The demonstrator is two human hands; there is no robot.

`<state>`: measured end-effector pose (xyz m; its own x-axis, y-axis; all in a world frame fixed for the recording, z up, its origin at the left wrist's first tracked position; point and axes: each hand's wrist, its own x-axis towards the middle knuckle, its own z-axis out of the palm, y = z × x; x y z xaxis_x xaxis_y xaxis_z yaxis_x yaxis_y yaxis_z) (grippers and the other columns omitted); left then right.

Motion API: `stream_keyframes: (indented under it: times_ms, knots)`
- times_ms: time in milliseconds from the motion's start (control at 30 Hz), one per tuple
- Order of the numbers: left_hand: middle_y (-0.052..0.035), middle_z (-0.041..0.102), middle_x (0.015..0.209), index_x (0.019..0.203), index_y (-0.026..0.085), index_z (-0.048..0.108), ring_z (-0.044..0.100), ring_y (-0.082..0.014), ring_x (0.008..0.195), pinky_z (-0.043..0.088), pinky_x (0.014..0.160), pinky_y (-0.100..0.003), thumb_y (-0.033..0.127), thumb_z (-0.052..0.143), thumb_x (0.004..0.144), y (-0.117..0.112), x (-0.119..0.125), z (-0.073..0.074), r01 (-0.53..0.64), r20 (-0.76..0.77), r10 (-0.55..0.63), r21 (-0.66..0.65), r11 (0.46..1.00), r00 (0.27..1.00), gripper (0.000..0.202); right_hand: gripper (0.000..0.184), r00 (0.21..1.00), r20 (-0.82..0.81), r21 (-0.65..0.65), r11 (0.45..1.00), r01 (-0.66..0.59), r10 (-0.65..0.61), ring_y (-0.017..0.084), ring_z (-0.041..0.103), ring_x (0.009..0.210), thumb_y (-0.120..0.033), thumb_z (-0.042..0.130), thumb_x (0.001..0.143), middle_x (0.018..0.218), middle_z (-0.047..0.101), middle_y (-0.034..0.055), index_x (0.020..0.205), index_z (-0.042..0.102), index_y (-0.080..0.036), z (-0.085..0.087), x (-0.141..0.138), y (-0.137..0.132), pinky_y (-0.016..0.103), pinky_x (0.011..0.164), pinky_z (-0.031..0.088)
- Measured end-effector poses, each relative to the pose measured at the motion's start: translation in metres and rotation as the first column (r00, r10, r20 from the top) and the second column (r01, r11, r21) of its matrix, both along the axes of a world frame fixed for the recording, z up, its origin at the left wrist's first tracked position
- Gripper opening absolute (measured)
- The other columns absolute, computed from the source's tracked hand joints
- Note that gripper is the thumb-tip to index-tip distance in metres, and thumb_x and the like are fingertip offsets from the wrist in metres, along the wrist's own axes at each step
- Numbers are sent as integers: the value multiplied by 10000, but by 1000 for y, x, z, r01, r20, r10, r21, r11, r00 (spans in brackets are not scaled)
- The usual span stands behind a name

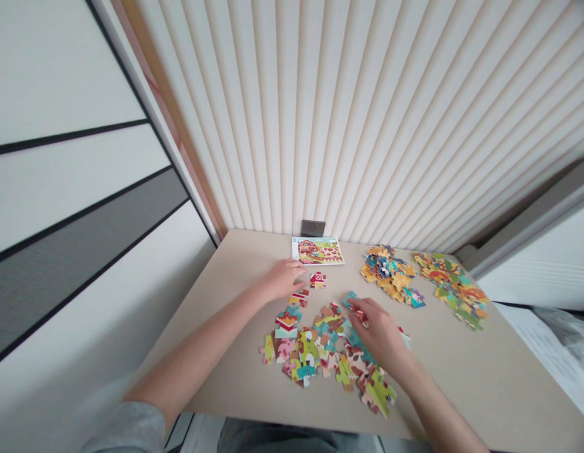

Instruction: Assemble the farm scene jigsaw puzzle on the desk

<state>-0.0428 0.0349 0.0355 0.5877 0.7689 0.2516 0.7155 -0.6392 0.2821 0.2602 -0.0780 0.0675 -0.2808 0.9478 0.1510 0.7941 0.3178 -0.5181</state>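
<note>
My left hand (285, 278) rests on the table, fingers stretched out and holding nothing. Just right of its fingertips lies a small red-and-white barn section (318, 280) of jigsaw pieces, and a red-and-yellow piece (300, 297) is below them. My right hand (376, 324) is over the right side of a loose pile of jigsaw pieces (308, 346). Its fingers are curled around a jigsaw piece, mostly hidden, with red and white showing between them. At its fingertips is a teal jigsaw piece (349, 298).
A picture card with a red barn (319, 251) lies at the table's back edge, below a dark wall socket (313, 228). Farther right are a heap of orange and blue pieces (390, 274) and a spread of green and orange pieces (454, 286). A ribbed wall panel (292, 126) stands behind.
</note>
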Motion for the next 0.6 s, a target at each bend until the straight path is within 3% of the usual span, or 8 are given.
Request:
stream_keyframes:
  times_ms: [100, 233, 367, 600]
  knots:
    - [-109, 701, 1278, 1196, 224, 720, 630, -300, 1213, 483, 1050, -417, 500, 726, 870, 13, 17, -2, -23, -59, 22, -8, 1000, 998, 428, 243, 962, 110, -11, 968, -250, 249, 235, 652, 1084, -311, 603, 989, 1117, 713, 70, 1192, 726, -259, 9, -60, -8, 341, 969, 489]
    - [-145, 673, 1300, 1151, 201, 734, 619, -348, 1213, 497, 1015, -449, 566, 782, 789, 14, 29, -6, -65, -107, 65, 4, 998, 992, 516, 332, 910, 267, -14, 945, -326, 318, 288, 634, 1101, -447, 747, 899, 1146, 697, 91, 1158, 719, -242, 6, -114, -9, 412, 976, 487]
    - [-113, 686, 1238, 1116, 242, 740, 631, -328, 1165, 496, 997, -442, 606, 810, 752, 10, 30, -5, -68, -130, 68, 3, 998, 989, 520, 465, 889, 341, -30, 949, -315, 306, 318, 626, 1116, -509, 783, 850, 1154, 677, 109, 1212, 699, -229, -1, -131, -5, 448, 954, 494]
    - [-112, 685, 1215, 1069, 236, 739, 615, -322, 1182, 480, 995, -438, 555, 778, 819, 9, 32, -6, -61, -115, 61, 3, 998, 991, 407, 310, 889, 329, -36, 945, -326, 319, 282, 637, 1048, -417, 748, 887, 1139, 665, 95, 1117, 709, -213, -5, -128, -5, 416, 939, 486]
